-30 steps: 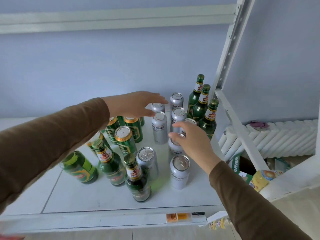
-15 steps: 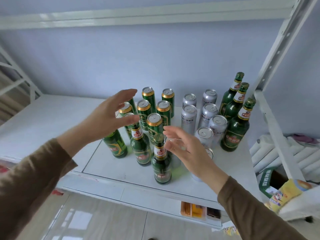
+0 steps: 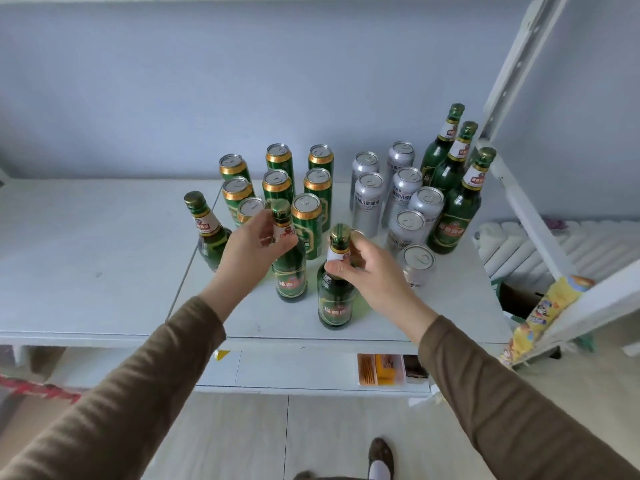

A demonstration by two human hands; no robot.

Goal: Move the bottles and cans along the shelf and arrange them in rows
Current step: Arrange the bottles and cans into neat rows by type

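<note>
Right hand grips neck of nearest upright green glass bottle at front of white shelf. Left hand grips neck of second green glass bottle just behind. Beyond: green-and-gold cans left, silver cans right, three green bottles far right.

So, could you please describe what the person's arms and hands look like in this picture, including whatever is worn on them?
Both arms wear long olive-brown sleeves of soft fabric, ending at the wrists. The left hand and right hand are bare: no gloves, rings, watch or bracelets show.
</note>
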